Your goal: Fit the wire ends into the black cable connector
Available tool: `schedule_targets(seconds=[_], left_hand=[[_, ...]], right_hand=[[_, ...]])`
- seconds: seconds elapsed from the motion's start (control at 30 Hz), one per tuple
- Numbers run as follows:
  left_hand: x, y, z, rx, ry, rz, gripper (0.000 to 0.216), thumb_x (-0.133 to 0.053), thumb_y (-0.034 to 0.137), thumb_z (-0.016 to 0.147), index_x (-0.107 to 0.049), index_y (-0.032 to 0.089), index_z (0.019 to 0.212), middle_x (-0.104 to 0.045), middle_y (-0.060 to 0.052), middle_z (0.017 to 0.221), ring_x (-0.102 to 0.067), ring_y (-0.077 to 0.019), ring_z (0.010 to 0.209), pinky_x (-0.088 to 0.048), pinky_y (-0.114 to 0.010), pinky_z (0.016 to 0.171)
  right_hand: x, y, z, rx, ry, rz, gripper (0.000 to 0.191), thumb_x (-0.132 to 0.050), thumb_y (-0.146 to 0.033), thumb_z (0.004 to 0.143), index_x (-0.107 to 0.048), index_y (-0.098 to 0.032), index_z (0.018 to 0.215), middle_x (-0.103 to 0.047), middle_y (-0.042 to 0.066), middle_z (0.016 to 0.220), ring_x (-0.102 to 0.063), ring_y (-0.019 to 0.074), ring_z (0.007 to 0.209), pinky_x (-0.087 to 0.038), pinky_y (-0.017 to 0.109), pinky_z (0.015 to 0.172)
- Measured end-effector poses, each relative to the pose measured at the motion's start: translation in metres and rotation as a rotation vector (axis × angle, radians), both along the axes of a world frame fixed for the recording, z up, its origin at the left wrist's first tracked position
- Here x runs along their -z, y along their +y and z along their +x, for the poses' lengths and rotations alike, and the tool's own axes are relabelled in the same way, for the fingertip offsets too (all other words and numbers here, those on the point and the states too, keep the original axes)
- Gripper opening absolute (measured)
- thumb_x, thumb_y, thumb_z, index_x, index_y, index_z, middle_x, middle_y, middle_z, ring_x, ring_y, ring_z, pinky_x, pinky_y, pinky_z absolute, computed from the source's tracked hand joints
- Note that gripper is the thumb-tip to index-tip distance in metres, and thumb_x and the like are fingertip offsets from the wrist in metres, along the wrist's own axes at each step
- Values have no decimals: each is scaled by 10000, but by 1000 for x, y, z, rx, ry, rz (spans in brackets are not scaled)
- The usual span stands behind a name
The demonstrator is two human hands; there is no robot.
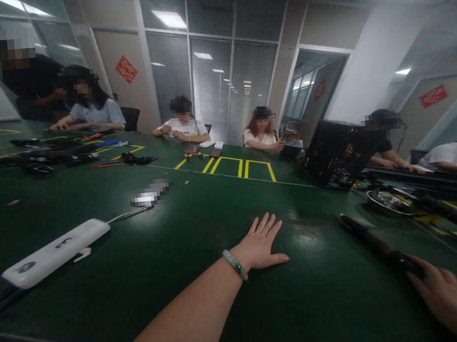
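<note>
My left hand [259, 245] lies flat on the dark green table [174, 280], palm down with its fingers spread. A pale green bangle [235, 265] circles that wrist. At the lower right, my right hand [445, 288] is closed around the near end of a long black rod-shaped object [377, 246]. That object slants away from me towards the table's middle, and its exact kind is not clear. The white box marked 3 [59, 253] lies to the left, apart from both hands. A cable runs from it to a blurred light-coloured device [151, 194].
Black parts and cables [57, 155] are heaped at the far left. A black computer case [332, 155] stands at the right, near a metal bowl of small parts [389, 203]. Yellow tape [227, 159] marks the far side. Several people sit around the table.
</note>
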State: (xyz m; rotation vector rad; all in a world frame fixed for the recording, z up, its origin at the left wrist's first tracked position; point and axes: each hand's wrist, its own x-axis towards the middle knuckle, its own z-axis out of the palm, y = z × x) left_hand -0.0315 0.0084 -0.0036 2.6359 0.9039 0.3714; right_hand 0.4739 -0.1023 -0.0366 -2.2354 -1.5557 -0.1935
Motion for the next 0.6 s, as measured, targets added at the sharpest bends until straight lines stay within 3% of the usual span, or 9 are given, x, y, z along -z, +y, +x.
schedule_targets(seconds=[0.1,0.23,0.37,0.47,0.6], left_hand=[[-1,-1,1,-20,-33,55,963,-350,764,810,57,225,1498,101,-58,1562,109,-310,1423,-3,-548,1141],[-12,-8,6,-29,-104,174,943,-370,748,818,38,238,1498,83,-47,1566,93,-291,1429,-13,-535,1150],[-24,-17,11,-65,-176,323,795,-374,644,892,-57,242,1499,-15,-38,1574,61,-237,1439,-46,-466,1170],[-29,-21,12,-79,-197,370,685,-363,573,931,-128,254,1490,-106,-22,1569,20,-209,1443,-63,-436,1176],[-31,-19,11,-149,-196,361,627,-352,518,954,-165,243,1485,-167,-19,1558,-20,-190,1444,-70,-402,1182]], right_hand=[[7,18,-56,-176,-16,-70,539,-344,-526,874,-444,-289,1348,-512,214,1157,-568,382,953,-440,546,742],[-12,35,-166,-442,-5,-134,463,-328,-431,927,-361,-328,1377,-463,102,1249,-508,309,1070,-434,486,855],[-27,53,-257,-626,-44,-101,427,-373,-289,929,-383,-293,1356,-458,85,1250,-458,270,1106,-407,430,898],[-26,70,-301,-749,-76,-109,494,-406,-178,888,-366,-255,1375,-411,92,1324,-428,262,1143,-388,407,932],[-26,86,-331,-862,-75,-121,568,-441,-190,882,-303,-237,1430,-322,107,1415,-334,303,1247,-307,464,1021]])
